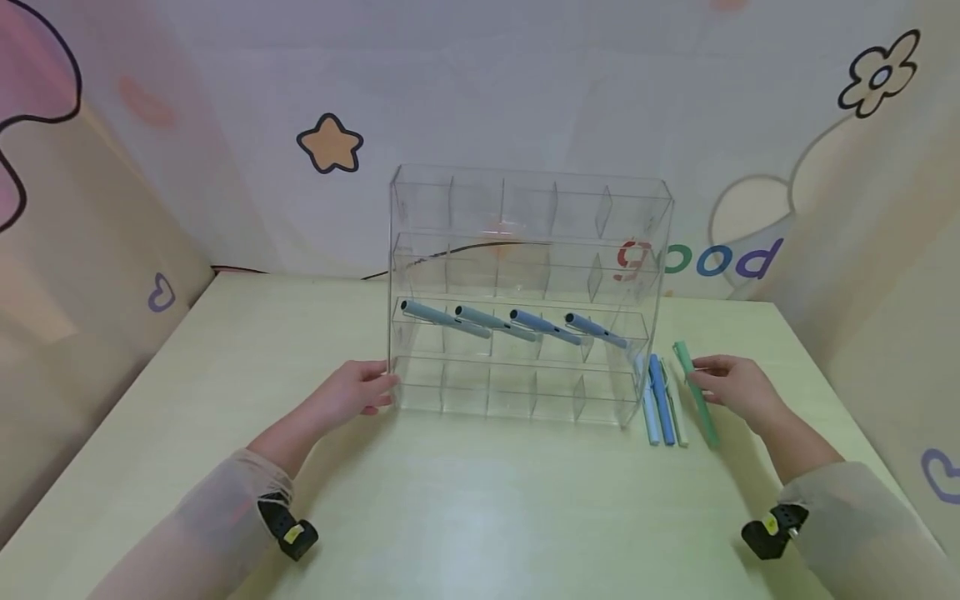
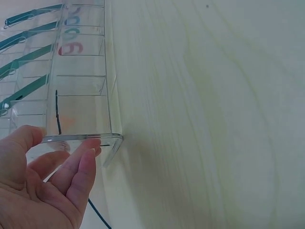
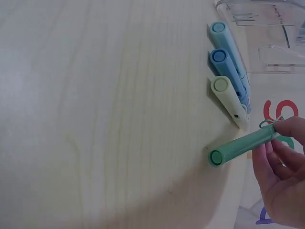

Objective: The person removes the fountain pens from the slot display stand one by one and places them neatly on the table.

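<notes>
From my head feed, I see a clear rack standing on the table, with four pens lying slanted along its third tier from the top. The left hand is at the rack's lower left side. To the right of the rack lie a light-blue pen, a blue pen and a pale pen, side by side. Just beyond them, the right hand holds a green pen.

On my left wrist feed, the thumb and bent fingers grip the edge of the rack's side wall.

My right wrist feed shows thumb and fingers pinching the green pen near its clip, its other end pointing away from the hand; the three loose pens lie beside it.
</notes>
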`<state>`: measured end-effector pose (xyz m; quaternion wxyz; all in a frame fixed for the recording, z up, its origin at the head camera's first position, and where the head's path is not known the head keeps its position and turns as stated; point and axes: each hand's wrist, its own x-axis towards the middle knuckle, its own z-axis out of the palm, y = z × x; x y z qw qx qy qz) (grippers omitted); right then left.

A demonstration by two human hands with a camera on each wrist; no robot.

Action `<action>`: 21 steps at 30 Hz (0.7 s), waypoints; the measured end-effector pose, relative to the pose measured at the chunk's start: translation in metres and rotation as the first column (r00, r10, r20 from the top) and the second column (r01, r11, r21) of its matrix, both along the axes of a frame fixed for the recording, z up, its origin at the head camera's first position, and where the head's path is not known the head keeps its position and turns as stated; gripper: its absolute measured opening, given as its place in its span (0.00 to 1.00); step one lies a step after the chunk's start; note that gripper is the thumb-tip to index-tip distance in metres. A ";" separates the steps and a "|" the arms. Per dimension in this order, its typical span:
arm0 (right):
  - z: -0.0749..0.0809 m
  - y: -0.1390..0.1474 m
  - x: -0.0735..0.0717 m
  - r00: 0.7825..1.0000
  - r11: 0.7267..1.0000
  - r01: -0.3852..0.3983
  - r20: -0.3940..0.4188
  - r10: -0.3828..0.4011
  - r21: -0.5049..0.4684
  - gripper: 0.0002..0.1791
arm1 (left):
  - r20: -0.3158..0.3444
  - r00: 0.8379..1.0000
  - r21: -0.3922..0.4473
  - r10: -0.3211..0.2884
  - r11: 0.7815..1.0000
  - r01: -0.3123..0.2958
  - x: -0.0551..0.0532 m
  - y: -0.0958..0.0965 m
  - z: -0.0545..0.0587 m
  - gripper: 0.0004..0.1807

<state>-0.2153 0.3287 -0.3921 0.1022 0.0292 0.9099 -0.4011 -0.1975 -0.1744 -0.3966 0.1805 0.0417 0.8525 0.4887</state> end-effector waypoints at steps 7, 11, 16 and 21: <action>-0.011 0.003 -0.007 0.998 1.000 -0.006 0.056 0.006 0.004 0.29 | 0.024 1.000 -0.008 0.002 1.000 -0.002 0.001 0.000 0.002 0.27; -0.014 -0.001 -0.013 0.997 0.999 -0.023 0.081 0.020 0.039 0.28 | 0.007 1.000 -0.012 0.004 1.000 -0.004 0.001 -0.003 0.005 0.26; -0.017 0.001 -0.013 0.994 0.996 -0.034 0.108 0.024 0.087 0.27 | 0.015 1.000 -0.006 0.001 1.000 -0.001 0.000 -0.002 0.003 0.26; -0.020 0.005 -0.012 0.994 0.996 -0.031 0.109 0.022 0.081 0.27 | 0.010 1.000 -0.004 -0.008 1.000 0.008 -0.001 0.000 0.002 0.26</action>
